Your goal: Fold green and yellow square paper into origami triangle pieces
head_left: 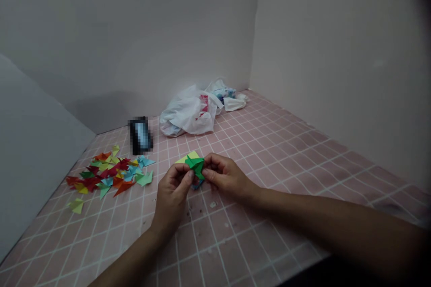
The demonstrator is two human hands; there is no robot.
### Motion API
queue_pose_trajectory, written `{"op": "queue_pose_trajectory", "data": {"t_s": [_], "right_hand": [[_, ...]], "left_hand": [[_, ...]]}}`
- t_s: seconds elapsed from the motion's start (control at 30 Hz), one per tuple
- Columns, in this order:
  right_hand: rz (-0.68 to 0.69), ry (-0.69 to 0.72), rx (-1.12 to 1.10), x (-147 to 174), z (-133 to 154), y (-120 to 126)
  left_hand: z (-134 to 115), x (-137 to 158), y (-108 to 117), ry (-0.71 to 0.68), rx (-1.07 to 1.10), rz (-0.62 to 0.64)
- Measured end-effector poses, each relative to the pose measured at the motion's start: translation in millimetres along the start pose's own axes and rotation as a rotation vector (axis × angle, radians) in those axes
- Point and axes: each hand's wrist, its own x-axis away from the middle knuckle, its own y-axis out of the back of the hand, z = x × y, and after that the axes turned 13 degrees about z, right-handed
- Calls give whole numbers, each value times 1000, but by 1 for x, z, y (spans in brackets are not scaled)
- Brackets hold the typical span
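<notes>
A small green folded paper (195,166), with pointed corners like an origami piece, is held up between my two hands. My left hand (175,188) pinches its lower left side between thumb and fingers. On the opposite side, my right hand (226,176) grips its right edge the same way. Yellow paper (191,156) shows just behind the green piece, and a bit of blue paper (198,184) peeks out below it. Both are partly hidden by the green piece and my fingers.
To the left lies a heap of folded origami pieces (111,172) in several colours. A light yellow piece (76,206) lies apart from it. Behind stand a pixelated dark device (141,136) and white plastic bags (191,114). Walls border the pink checked tabletop (269,143).
</notes>
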Motion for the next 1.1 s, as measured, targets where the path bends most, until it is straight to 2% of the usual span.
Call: {"op": "queue_pose_trajectory", "data": {"t_s": [0.13,0.33,0.5,0.67,0.8,1.0,1.1], "right_hand": [[-28,52,110,2,8,-1],[-127,150,503,7,13,-3],[-64,356,690,9,15,-4],[-34,473,749,9,15,-4],[-50,460,758,9,17,-4],[-76,365,722,10,16,-5],[-80,338,734,10,15,-4]], "left_hand": [[1,2,-1,-113,-161,-10],[1,5,-1,-267,-304,-76],[-2,8,4,-384,-529,1],[-1,8,8,-462,-572,22],[-1,7,8,-421,-515,23],[-9,7,2,-203,-344,25],[-8,6,1,-169,-298,71]]}}
